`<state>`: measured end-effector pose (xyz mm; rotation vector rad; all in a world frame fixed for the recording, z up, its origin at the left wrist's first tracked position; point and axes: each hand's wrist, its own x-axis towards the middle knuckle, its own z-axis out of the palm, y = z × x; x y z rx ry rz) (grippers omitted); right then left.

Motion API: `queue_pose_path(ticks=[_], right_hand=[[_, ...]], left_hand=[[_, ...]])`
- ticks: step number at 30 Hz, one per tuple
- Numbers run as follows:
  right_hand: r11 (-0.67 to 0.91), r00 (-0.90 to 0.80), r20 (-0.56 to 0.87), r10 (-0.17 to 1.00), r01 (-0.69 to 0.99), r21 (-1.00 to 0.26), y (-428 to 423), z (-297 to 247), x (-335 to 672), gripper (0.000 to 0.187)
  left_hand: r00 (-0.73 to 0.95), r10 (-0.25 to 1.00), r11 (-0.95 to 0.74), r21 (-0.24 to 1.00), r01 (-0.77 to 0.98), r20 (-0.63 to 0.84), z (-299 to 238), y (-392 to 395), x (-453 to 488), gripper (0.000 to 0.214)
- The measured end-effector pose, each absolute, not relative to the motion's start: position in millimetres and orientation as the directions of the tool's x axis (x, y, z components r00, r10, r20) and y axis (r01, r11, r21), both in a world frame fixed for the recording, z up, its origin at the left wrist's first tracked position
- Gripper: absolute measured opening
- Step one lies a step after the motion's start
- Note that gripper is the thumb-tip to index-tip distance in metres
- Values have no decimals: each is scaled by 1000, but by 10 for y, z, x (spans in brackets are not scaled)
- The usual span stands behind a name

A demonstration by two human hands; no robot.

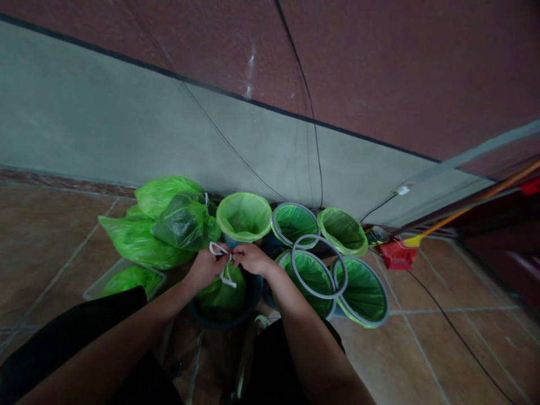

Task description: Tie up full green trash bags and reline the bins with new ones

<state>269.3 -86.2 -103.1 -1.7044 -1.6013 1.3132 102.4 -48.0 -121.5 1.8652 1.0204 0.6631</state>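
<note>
My left hand and my right hand are both closed, pinching the white drawstring of a green trash bag. That bag sits inside a dark round bin right below my hands. The string loops between my fingers and a short end hangs down over the bag. My forearms reach in from the bottom of the view.
Several more bins lined with green bags stand behind and to the right, some with grey rings. Tied full green bags lie at the left by the wall. A red dustpan with a broom handle lies at right. Black cables run down the wall.
</note>
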Motion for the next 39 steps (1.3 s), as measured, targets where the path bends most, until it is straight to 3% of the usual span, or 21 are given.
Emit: queue_pose_path(ticks=[6,9,14,17,21,25,27,28,31,33,34,37,39], right_hand=[[-337,-44,-386,921,403,-851,-877,-1112,2666,9],[-331,9,-372,928,472,-817,-886,-1077,2655,12],[-247,130,-249,960,814,-526,-889,-916,2609,17],[-249,171,-225,959,890,-382,-904,-857,2596,20],[-291,228,-223,948,904,-312,-925,-862,2602,20],[-336,255,-262,931,880,-337,-912,-909,2680,20],[-339,229,-294,928,849,-406,-907,-945,2750,18],[-325,191,-311,931,821,-469,-911,-969,2778,25],[-213,-12,-311,950,702,-679,-960,-1062,2754,70],[-132,-118,-288,950,684,-717,-1011,-1131,2639,81],[-112,-141,-293,946,706,-699,-1033,-1161,2569,73],[-122,-112,-330,937,781,-612,-1042,-1215,2416,26],[-160,-50,-317,947,784,-600,-1004,-1220,2414,15]], left_hand=[[547,837,-168,938,303,-27,-1290,-390,999,19],[578,813,-126,951,284,-64,-1278,-379,1003,20],[580,814,-199,925,323,-27,-1261,-390,1006,17],[575,818,-270,872,409,-16,-1264,-372,988,13],[530,845,-271,800,536,-69,-1268,-339,969,16],[492,863,-235,769,594,-117,-1311,-310,959,14],[480,864,-200,772,603,-150,-1346,-297,940,16],[477,863,-185,776,603,-165,-1364,-292,928,17],[470,862,-149,791,594,-191,-1410,-287,895,18],[472,855,-121,803,583,-214,-1431,-290,887,20],[474,852,-106,813,573,-223,-1438,-292,888,22],[469,853,-57,851,522,-231,-1431,-305,894,26],[481,844,-7,890,456,-240,-1401,-321,891,34]])
